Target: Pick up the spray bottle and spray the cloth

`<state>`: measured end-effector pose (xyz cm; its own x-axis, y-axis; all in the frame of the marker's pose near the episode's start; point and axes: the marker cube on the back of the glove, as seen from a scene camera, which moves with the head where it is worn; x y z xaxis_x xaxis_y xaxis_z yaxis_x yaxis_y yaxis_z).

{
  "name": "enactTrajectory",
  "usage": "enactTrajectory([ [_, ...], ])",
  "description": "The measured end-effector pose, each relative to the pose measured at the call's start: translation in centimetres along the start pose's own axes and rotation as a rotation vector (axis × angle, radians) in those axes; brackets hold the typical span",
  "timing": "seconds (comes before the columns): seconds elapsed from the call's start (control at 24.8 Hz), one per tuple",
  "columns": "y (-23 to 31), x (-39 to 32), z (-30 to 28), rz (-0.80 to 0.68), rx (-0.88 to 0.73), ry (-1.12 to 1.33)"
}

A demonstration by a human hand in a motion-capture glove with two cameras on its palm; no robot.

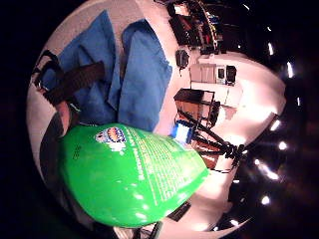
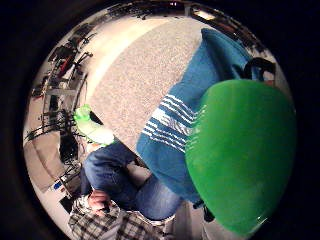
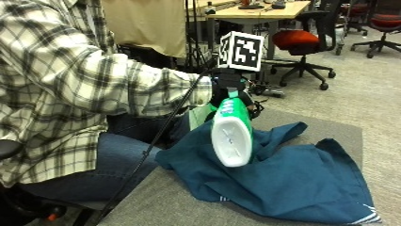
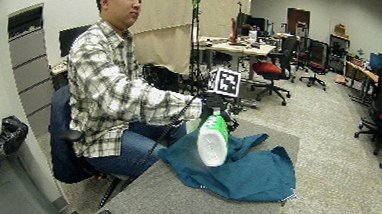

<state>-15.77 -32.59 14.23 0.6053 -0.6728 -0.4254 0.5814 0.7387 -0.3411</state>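
The green plastic spray bottle (image 3: pixel 231 134), centre of the frame, is gripped at its neck by the gloved right hand (image 3: pixel 230 89), base tilted toward the camera, above the crumpled blue cloth (image 3: pixel 294 181) (lower right). Aim the hidden nozzle downward before squeezing.

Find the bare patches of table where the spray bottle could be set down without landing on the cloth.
Bare grey table shows at the near corner, bordered by the blue cloth and the person's knee. A second bare strip runs along the far edge behind the cloth. The middle is crowded: cloth spreads there, with the green spray bottle held above it by the right hand.
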Motion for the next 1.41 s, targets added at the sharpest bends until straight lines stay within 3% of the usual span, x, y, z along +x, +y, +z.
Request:
enactTrajectory([
  [0.73,1.9,3.7,-6.3,0.014,0.310,-0.657],
  [1.41,3.3,5.7,-10.1,-0.072,0.626,-1.300],
])
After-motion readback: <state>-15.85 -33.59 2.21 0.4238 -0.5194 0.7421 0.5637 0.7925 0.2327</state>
